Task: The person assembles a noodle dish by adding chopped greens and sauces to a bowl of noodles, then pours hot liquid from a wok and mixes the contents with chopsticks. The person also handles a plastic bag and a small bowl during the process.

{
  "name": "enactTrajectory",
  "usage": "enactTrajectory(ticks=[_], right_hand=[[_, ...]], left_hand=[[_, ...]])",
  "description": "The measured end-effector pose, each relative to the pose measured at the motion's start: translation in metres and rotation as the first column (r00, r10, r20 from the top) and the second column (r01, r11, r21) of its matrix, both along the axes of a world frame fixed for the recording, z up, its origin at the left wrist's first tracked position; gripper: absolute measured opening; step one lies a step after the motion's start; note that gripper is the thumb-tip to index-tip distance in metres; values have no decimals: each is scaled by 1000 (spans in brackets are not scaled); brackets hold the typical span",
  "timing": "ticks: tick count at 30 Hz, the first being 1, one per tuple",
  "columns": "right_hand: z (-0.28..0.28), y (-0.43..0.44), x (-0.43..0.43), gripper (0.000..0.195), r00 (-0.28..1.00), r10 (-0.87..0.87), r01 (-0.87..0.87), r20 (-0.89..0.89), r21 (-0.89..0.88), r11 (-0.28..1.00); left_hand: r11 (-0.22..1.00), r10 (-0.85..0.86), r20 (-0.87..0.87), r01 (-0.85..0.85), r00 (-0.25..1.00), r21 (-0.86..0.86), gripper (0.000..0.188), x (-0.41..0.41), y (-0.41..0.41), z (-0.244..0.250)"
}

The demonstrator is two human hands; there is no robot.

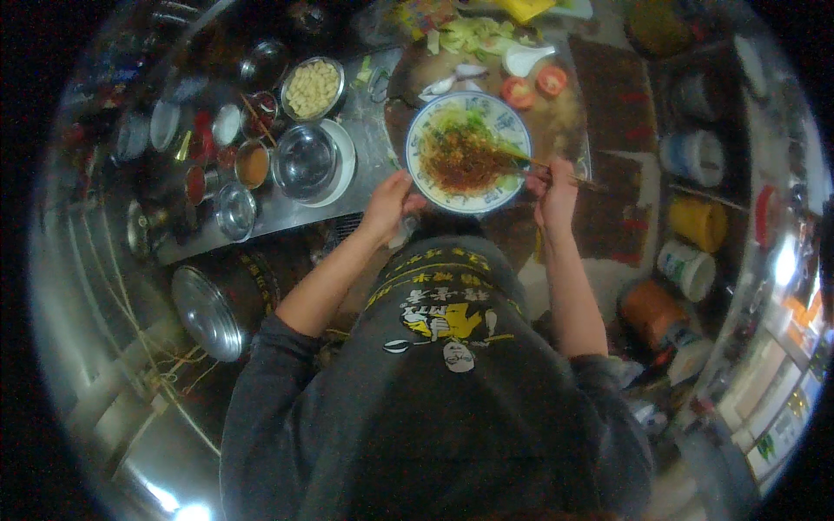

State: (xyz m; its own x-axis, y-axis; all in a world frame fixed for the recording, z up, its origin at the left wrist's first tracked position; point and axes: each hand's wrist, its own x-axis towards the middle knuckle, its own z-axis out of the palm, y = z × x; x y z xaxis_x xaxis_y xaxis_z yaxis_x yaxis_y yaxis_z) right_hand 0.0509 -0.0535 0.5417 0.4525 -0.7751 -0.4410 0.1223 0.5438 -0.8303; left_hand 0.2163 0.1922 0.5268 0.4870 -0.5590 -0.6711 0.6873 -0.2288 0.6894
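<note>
A wide white bowl (pixel 474 207) with a blue pattern on its rim is in front of me, by the near edge of a round wooden cutting board (pixel 560 120). In it lies food (pixel 459 159) with reddish-brown sauce or mince and chopped greens. My left hand (pixel 391 205) grips the bowl's lower left rim. Held in my right hand (pixel 555 195), at the bowl's right side, is a pair of wooden chopsticks (pixel 583 181). Their tips reach into the food. Tomato halves (pixel 552 80), a white spoon (pixel 528 60) and cut greens (pixel 475 36) lie on the board beyond.
On the steel counter (pixel 371 140) to the left stand a bowl of pale pieces (pixel 314 88), a clear or metal bowl (pixel 306 163) and several seasoning containers (pixel 252 164). Below is a large lidded pot (pixel 207 312). Tubs and buckets (pixel 697 223) line a shelf at right.
</note>
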Motion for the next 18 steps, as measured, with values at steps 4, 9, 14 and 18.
enactTrajectory(ticks=[4,9,14,18], right_hand=[[-8,2,-7,15,993,-102,92,58,158,983],[-19,3,-12,13,984,-175,164,31,228,960],[-17,3,-14,14,979,-204,200,-20,309,930],[-18,4,-16,15,976,-216,212,-28,333,919]], left_hand=[[998,17,-67,-21,998,-53,41,5,12,5],[997,80,-78,-78,994,25,47,16,50,0],[984,122,-69,-111,990,139,43,18,81,-2],[980,98,-75,-83,992,183,40,13,106,-8]])
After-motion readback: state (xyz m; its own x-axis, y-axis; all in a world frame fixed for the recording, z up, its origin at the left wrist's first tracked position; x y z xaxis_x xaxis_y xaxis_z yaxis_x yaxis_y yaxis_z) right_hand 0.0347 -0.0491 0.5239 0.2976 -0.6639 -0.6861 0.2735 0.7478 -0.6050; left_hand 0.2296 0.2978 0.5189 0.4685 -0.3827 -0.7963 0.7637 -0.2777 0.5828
